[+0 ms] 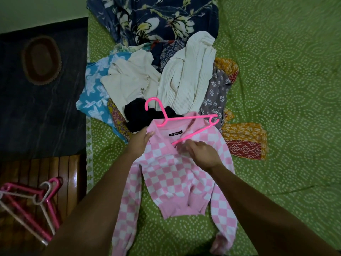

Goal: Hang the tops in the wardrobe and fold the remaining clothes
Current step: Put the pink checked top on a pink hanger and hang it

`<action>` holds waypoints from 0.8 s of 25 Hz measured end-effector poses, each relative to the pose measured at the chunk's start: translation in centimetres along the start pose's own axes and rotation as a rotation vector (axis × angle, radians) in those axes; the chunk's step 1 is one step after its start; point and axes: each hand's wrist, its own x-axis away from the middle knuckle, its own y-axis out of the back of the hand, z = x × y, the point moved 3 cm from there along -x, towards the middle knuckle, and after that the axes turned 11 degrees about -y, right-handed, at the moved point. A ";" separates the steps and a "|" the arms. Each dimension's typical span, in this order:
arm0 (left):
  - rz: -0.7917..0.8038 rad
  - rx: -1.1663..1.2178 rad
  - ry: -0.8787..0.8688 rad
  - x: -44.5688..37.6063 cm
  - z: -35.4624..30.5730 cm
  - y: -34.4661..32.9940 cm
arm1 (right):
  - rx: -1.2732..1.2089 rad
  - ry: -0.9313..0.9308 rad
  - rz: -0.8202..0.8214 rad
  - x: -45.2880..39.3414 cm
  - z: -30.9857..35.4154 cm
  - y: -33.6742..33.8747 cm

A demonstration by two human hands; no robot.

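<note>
I see a clothes pile [156, 74] beyond the pink checked top [177, 174]. My left hand [141, 143] grips its collar; my right hand [201, 154] pinches the hanger [184, 118].

Lighting is dim and even, with a green cast over my bed [276, 71]. Shadows are soft; none is sharply edged. One glare patch sits on the wooden surface [73, 179] at near left. Wide-angle distortion bends the edges. My forearms at the near edge are dark and slightly soft.
</note>
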 end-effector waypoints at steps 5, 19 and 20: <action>-0.040 0.041 -0.058 0.4 -0.4 0.5 | 0.160 -0.073 0.106 -4.2 2.3 0.4; -0.101 0.510 0.213 1.6 0.6 1.0 | -0.643 -0.860 -0.018 -7.8 0.3 0.3; -0.065 0.484 0.199 1.7 0.7 1.4 | -0.610 -0.890 0.009 -8.1 0.4 0.3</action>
